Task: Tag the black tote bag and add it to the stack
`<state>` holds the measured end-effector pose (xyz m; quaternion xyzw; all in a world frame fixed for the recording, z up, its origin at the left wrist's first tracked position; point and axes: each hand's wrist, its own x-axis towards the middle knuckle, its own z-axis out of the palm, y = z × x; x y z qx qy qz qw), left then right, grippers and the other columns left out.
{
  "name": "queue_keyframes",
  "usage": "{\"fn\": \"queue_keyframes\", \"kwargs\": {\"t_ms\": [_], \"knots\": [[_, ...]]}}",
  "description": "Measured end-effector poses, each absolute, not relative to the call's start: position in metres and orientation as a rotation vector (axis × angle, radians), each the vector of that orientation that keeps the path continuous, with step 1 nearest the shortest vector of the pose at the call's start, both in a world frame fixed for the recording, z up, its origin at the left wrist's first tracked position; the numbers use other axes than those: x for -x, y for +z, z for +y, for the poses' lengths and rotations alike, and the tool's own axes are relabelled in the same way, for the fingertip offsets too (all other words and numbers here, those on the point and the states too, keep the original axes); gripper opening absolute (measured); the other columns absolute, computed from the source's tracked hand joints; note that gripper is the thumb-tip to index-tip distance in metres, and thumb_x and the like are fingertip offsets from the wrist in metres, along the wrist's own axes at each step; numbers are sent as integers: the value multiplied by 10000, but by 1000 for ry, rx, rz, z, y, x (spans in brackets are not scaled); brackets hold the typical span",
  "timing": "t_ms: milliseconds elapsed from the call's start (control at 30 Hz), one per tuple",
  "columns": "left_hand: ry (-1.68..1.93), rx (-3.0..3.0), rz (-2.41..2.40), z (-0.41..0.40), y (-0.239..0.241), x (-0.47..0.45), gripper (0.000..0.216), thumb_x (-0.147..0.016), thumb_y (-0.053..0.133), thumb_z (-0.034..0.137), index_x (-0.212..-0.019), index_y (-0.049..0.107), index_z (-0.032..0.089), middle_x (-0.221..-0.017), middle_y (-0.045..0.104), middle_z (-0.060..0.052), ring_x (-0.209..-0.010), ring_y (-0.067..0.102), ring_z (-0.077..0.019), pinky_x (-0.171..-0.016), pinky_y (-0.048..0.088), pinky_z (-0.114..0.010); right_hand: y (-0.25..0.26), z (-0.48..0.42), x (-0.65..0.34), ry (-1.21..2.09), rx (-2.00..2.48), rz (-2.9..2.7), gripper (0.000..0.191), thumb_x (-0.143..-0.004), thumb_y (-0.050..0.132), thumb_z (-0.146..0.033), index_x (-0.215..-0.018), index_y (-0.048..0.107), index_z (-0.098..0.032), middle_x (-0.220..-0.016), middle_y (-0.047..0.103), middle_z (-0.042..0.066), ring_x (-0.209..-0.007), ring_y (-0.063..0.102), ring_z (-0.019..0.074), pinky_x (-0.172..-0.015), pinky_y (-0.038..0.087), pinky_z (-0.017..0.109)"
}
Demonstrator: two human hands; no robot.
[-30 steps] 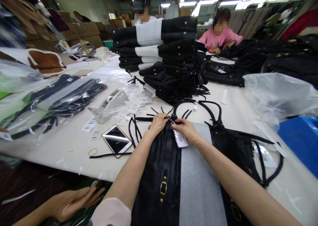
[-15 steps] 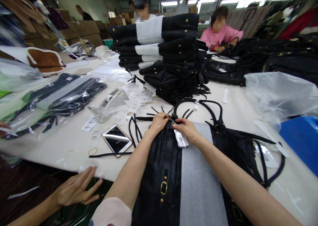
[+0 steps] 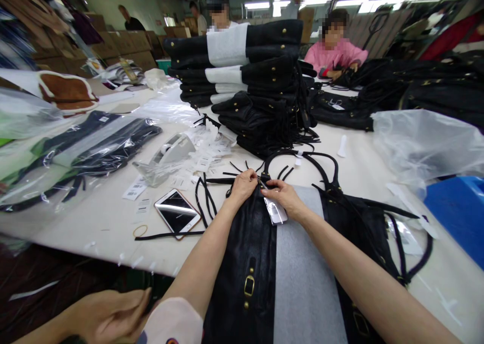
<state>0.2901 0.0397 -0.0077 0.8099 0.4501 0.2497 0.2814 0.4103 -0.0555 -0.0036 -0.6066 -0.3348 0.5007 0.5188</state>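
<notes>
A black leather bag with a grey felt stripe (image 3: 264,263) lies flat on the white table (image 3: 109,223), right in front of the person. Both hands meet at its top edge, by the black handle (image 3: 298,158). The left hand (image 3: 244,185) is curled tight and pinches the bag's top. The right hand (image 3: 285,198) is closed too, and its fingers pinch a small white paper tag (image 3: 275,213) that hangs down on the bag.

To do this well, I think the left hand should keep the bag steady while the right hand works the tag with small, slow moves.

A clear plastic bag (image 3: 102,147) on the left has something dark inside. Another clear plastic bag (image 3: 427,142) on the right looks puffy; I cannot tell what is in it. A blue bin (image 3: 459,213) sits just beside it; its inside is hidden.
</notes>
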Motion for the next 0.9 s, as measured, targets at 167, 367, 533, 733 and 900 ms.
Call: {"fn": "queue_keyframes", "kwargs": {"t_ms": [167,367,533,733,900], "knots": [[632,-2161,1305,39,-6,-290,118,-731,444,151,-732,554,195,-638,559,21,-620,517,-118,-621,387,-218,-2,-56,-411,1265,1421,-789,495,-533,742,-270,-955,514,-147,-581,571,-36,-475,524,105,-458,390,212],[603,-2161,1337,35,2,-293,99,-733,434,187,-717,531,190,-656,565,-14,-634,525,-151,-597,361,-237,-3,-56,-411,1262,1447,-793,501,-541,724,-213,-992,512,-164,-554,534,-70,-468,515,96,-458,395,202],[366,-2231,1498,45,-4,-297,151,-752,423,329,-753,521,214,-700,595,-39,-682,558,-210,-560,343,-249,-14,-49,-419,1195,1546,-858,589,-498,775,-241,-1042,556,-178,-647,559,-49,-549,537,101,-503,414,201],[305,-2190,1568,48,-4,-298,151,-761,391,423,-755,464,291,-652,556,49,-683,530,-195,-583,362,-244,-11,-51,-422,1179,1607,-888,672,-432,818,-299,-1055,582,-209,-725,557,-36,-600,530,107,-518,408,197],[573,-2065,1500,47,-2,-297,113,-703,473,381,-677,514,279,-706,584,76,-725,546,-173,-632,382,-244,-10,-53,-421,1151,1598,-895,646,-428,816,-302,-1029,595,-222,-756,553,-32,-630,527,111,-535,411,198]]}}
